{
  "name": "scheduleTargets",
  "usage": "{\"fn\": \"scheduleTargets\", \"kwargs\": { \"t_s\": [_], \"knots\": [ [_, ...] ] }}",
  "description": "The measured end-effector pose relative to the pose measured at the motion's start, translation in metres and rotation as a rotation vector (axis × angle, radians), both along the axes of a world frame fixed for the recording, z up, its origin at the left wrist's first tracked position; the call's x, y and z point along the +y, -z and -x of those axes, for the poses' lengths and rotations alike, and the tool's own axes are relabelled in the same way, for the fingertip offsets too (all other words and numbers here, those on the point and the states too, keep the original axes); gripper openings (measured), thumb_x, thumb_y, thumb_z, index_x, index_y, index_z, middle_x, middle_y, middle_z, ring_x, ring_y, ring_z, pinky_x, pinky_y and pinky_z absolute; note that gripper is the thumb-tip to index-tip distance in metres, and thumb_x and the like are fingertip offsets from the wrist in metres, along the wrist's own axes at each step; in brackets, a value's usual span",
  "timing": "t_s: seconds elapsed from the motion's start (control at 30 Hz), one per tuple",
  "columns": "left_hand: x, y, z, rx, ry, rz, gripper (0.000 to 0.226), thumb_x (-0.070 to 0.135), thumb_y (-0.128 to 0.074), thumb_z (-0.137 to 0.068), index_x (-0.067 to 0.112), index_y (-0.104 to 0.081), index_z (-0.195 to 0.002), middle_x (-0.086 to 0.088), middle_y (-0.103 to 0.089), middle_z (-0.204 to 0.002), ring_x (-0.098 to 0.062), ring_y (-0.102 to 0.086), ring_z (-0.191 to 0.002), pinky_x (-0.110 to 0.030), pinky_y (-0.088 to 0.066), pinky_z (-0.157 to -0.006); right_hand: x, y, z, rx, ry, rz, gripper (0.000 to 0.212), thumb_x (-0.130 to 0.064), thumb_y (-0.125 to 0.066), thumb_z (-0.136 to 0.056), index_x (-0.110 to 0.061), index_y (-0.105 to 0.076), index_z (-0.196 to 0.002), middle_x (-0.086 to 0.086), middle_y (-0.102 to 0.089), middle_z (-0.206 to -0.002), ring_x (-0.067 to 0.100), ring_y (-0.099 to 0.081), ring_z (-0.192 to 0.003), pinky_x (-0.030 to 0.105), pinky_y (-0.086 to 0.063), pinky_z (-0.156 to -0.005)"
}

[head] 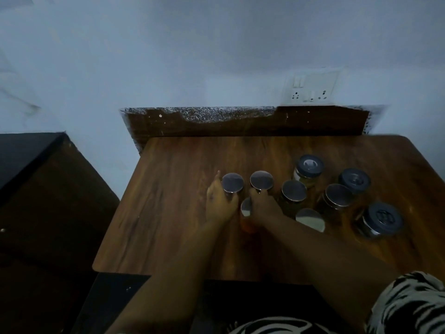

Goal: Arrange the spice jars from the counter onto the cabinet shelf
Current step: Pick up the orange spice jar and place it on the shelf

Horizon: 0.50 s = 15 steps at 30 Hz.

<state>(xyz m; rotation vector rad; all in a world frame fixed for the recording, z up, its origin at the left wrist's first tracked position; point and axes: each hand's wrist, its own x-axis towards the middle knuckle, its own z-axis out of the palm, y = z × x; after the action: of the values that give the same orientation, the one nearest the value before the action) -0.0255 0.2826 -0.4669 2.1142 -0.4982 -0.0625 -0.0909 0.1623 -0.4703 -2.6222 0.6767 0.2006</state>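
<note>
Several spice jars with round lids stand on a wooden counter (168,213). My left hand (220,203) wraps around the leftmost steel-lidded jar (232,182). My right hand (263,204) grips the jar beside it (261,180). Between my hands stands an orange-filled jar (246,208), partly hidden. Further right are steel-lidded jars (293,191) (339,196) (310,219) and three dark-lidded jars (309,166) (354,180) (384,216).
A dark cabinet (48,189) stands to the left of the counter, lower and in shadow. A wooden backboard (240,126) rises at the counter's rear against a pale wall with a socket plate (310,89). The scene is dim.
</note>
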Motion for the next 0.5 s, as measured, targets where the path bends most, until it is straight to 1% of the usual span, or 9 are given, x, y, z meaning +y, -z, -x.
{"fn": "scheduleTargets", "kwargs": {
  "t_s": [0.07, 0.13, 0.2, 0.27, 0.3, 0.33, 0.37, 0.43, 0.5],
  "knots": [
    [-0.007, 0.003, -0.020, 0.000, -0.013, -0.024, 0.073, 0.032, -0.067, -0.090, 0.009, -0.031, -0.149, -0.011, -0.045, -0.146, -0.025, -0.044, -0.134, -0.032, -0.036, -0.106, -0.002, -0.021, -0.014, 0.138, 0.027, -0.008, 0.053, -0.033, -0.074, -0.078, -0.019, -0.050, -0.123, 0.004, -0.060, -0.107, 0.023, -0.061, -0.102, 0.037, -0.055, -0.086],
    [-0.012, 0.004, -0.038, -0.025, -0.066, -0.016, 0.061, 0.032, -0.063, -0.092, 0.008, -0.040, -0.144, -0.011, -0.050, -0.142, -0.026, -0.048, -0.130, -0.039, -0.043, -0.105, -0.010, -0.052, -0.026, 0.267, 0.039, -0.043, 0.047, -0.041, -0.074, -0.076, -0.014, -0.059, -0.112, 0.001, -0.058, -0.084, 0.016, -0.060, -0.081, 0.028, -0.053, -0.070],
    [-0.020, -0.006, -0.053, -0.015, -0.084, 0.041, 0.046, 0.033, -0.059, -0.095, 0.009, -0.051, -0.133, -0.007, -0.059, -0.129, -0.022, -0.055, -0.120, -0.039, -0.049, -0.097, -0.023, -0.087, -0.037, 0.315, 0.010, -0.059, 0.052, -0.050, -0.074, -0.073, -0.013, -0.066, -0.108, 0.000, -0.060, -0.082, 0.011, -0.059, -0.071, 0.024, -0.047, -0.056],
    [-0.031, -0.026, -0.061, 0.114, -0.013, 0.212, 0.030, 0.032, -0.056, -0.098, 0.009, -0.060, -0.117, -0.004, -0.065, -0.108, -0.018, -0.062, -0.105, -0.036, -0.051, -0.088, -0.038, -0.127, -0.045, 0.278, 0.006, -0.083, 0.051, -0.049, -0.075, -0.072, -0.012, -0.067, -0.106, 0.002, -0.060, -0.089, 0.013, -0.060, -0.074, 0.025, -0.050, -0.057],
    [-0.038, -0.040, -0.061, 0.218, 0.050, 0.306, 0.027, 0.033, -0.055, -0.099, 0.010, -0.064, -0.109, -0.006, -0.067, -0.101, -0.018, -0.064, -0.099, -0.039, -0.053, -0.086, -0.046, -0.146, -0.049, 0.224, 0.022, -0.115, 0.049, -0.047, -0.077, -0.072, -0.012, -0.066, -0.104, 0.003, -0.060, -0.092, 0.015, -0.061, -0.076, 0.027, -0.053, -0.059],
    [-0.044, -0.052, -0.063, 0.317, 0.140, 0.377, 0.029, 0.038, -0.054, -0.099, 0.013, -0.067, -0.104, -0.009, -0.068, -0.100, -0.019, -0.065, -0.097, -0.042, -0.054, -0.086, -0.053, -0.165, -0.052, 0.158, 0.029, -0.134, 0.047, -0.046, -0.078, -0.072, -0.012, -0.066, -0.102, 0.004, -0.060, -0.094, 0.016, -0.062, -0.077, 0.028, -0.054, -0.061],
    [-0.049, -0.066, -0.063, 0.403, 0.232, 0.384, 0.033, 0.047, -0.051, -0.097, 0.019, -0.068, -0.103, -0.008, -0.069, -0.103, -0.019, -0.065, -0.098, -0.042, -0.055, -0.086, -0.060, -0.182, -0.055, 0.090, 0.028, -0.138, 0.046, -0.047, -0.078, -0.071, -0.013, -0.065, -0.100, 0.004, -0.060, -0.095, 0.017, -0.062, -0.078, 0.028, -0.054, -0.061],
    [-0.056, -0.090, -0.063, 0.510, 0.395, 0.355, 0.047, 0.063, -0.049, -0.090, 0.027, -0.063, -0.117, -0.003, -0.065, -0.116, -0.016, -0.062, -0.104, -0.035, -0.053, -0.081, -0.074, -0.210, -0.061, -0.034, 0.035, -0.130, 0.046, -0.052, -0.076, -0.071, -0.015, -0.064, -0.095, 0.006, -0.061, -0.096, 0.018, -0.063, -0.080, 0.029, -0.054, -0.061],
    [-0.061, -0.109, -0.068, 0.547, 0.483, 0.380, 0.062, 0.062, -0.064, -0.080, 0.024, -0.055, -0.128, -0.003, -0.063, -0.121, -0.019, -0.062, -0.108, -0.033, -0.053, -0.081, -0.087, -0.229, -0.064, -0.134, 0.075, -0.213, 0.046, -0.049, -0.078, -0.068, -0.012, -0.068, -0.093, 0.006, -0.064, -0.095, 0.019, -0.063, -0.082, 0.033, -0.058, -0.070]
  ]
}}
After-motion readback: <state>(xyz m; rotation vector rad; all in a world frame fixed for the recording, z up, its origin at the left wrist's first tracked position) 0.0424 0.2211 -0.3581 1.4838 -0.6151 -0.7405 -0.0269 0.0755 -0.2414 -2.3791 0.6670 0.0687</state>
